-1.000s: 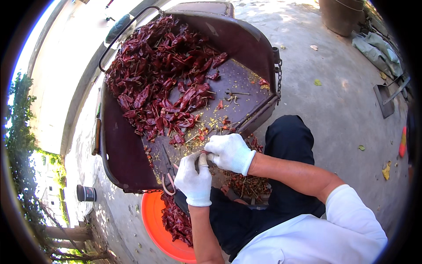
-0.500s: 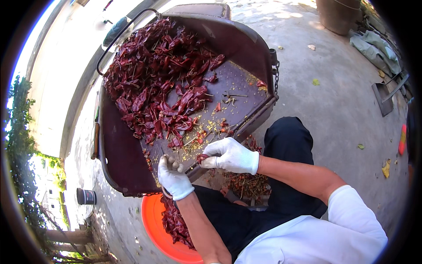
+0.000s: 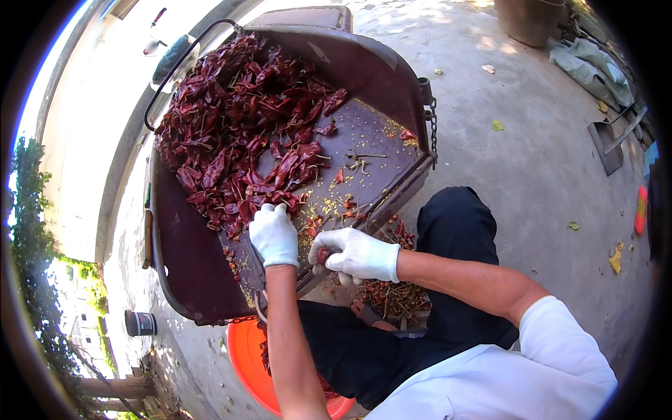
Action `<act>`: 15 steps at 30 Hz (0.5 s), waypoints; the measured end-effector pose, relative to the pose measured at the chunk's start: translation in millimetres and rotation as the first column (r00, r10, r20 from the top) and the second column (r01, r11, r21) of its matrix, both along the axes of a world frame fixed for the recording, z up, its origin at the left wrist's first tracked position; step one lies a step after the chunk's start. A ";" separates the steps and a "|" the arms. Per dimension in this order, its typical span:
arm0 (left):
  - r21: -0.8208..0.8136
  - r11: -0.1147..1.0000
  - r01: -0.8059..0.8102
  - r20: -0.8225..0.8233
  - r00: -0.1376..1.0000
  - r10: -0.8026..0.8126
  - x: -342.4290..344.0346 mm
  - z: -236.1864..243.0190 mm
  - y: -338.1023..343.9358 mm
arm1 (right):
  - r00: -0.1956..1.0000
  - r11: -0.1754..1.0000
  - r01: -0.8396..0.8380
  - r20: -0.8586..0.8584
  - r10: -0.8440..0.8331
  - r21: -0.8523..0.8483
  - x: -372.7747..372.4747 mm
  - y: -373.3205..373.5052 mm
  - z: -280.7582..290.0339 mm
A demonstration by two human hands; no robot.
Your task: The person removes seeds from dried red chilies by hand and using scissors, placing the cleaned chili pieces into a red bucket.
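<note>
My left hand [image 3: 273,236] in a white glove reaches to the near edge of a pile of dried red chillies [image 3: 245,105] inside a dark maroon metal container [image 3: 189,259], fingers curled on the peppers; what they grip is hidden. Lower and further right, my gloved right hand [image 3: 353,253] is closed round a dark red chilli piece [image 3: 323,256] near the container's near lip. Yellow seeds and loose stems lie on the flat surface. A pink scissor handle [image 3: 260,301] shows partly behind my left forearm.
An orange basin [image 3: 248,367] with chillies sits below, beside stems [image 3: 395,297] between my legs. A small dark bucket [image 3: 140,323] stands left. At right are a large bucket [image 3: 528,21], grey sacking [image 3: 591,73], a metal dustpan [image 3: 607,147] and a red object [image 3: 640,210].
My left hand has moved up from beside my right hand to the chilli pile. My right hand has shifted slightly down and left, still holding the red piece.
</note>
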State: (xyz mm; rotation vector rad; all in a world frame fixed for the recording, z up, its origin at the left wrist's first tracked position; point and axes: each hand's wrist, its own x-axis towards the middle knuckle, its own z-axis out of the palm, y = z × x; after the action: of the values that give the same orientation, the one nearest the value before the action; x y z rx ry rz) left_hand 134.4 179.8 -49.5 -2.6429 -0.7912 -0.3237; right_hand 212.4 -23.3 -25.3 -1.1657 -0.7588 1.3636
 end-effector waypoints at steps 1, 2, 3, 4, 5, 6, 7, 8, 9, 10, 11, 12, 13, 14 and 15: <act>0.034 0.999 0.018 -0.020 1.000 -0.017 1.6 0.6 1.6 | 1.000 1.000 0.010 0.010 -0.010 -0.003 0.8 1.0 -3.3; 0.014 0.999 0.032 0.070 0.997 -0.033 -0.7 1.3 1.9 | 1.000 1.000 0.019 0.021 -0.019 -0.006 1.1 1.5 -5.0; -0.005 0.999 0.046 0.160 0.986 -0.045 -6.6 2.5 1.1 | 0.999 0.999 0.042 0.023 -0.042 -0.016 0.5 1.7 -4.9; -0.021 0.998 0.064 0.249 0.967 -0.057 -11.4 6.6 -2.3 | 0.998 0.997 0.066 0.024 -0.066 -0.025 0.1 2.1 -4.2; -0.067 0.996 0.052 0.331 0.943 -0.027 -13.9 8.6 -7.8 | 0.995 0.994 0.098 0.027 -0.097 -0.039 0.9 1.6 -5.1; -0.102 0.992 0.072 0.400 0.916 -0.025 -16.0 11.5 -14.5 | 0.990 0.989 0.137 0.026 -0.136 -0.053 2.4 0.2 -4.2; -0.131 0.988 0.086 0.465 0.885 -0.015 -20.0 17.6 -23.4 | 0.986 0.984 0.168 0.023 -0.167 -0.062 3.2 -1.2 -0.4; -0.204 0.974 0.102 0.512 0.859 0.018 -25.8 22.1 -31.6 | 0.981 0.978 0.195 0.021 -0.194 -0.070 3.0 -1.0 2.5; -0.275 0.954 0.122 0.556 0.830 0.054 -31.1 25.1 -40.6 | 0.970 0.972 0.232 0.091 -0.227 -0.042 3.1 0.0 3.1; -0.343 0.928 0.144 0.597 0.796 0.097 -37.6 28.0 -50.5 | 0.952 0.965 0.263 0.163 -0.258 -0.010 2.3 1.2 3.6; -0.356 0.917 0.178 0.617 0.782 0.088 -41.8 32.8 -62.6 | 0.927 0.955 0.297 0.232 -0.294 0.025 2.1 1.2 4.7; -0.376 0.909 0.181 0.619 0.779 0.101 -45.1 37.5 -75.8 | 0.735 0.866 0.394 0.460 -0.498 0.309 -2.1 12.4 -23.1; -0.397 0.900 0.180 0.621 0.775 0.118 -49.4 39.5 -87.4 | 0.732 0.875 0.375 0.482 -0.482 0.305 -5.6 13.5 -21.9; -0.380 0.904 0.198 0.637 0.765 0.100 -51.9 38.6 -98.1 | 0.727 0.883 0.359 0.503 -0.467 0.301 -8.0 13.8 -19.8; -0.349 0.910 0.224 0.648 0.760 0.061 -54.4 34.1 -105.8 | 0.721 0.891 0.343 0.525 -0.452 0.297 -10.8 13.6 -19.0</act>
State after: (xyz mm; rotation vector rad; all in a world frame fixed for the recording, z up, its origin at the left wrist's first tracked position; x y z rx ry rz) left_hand 79.9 74.0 -15.4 -2.9740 -1.0312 -1.2921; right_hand 201.6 -9.8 -44.3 -1.5194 -0.9645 0.5443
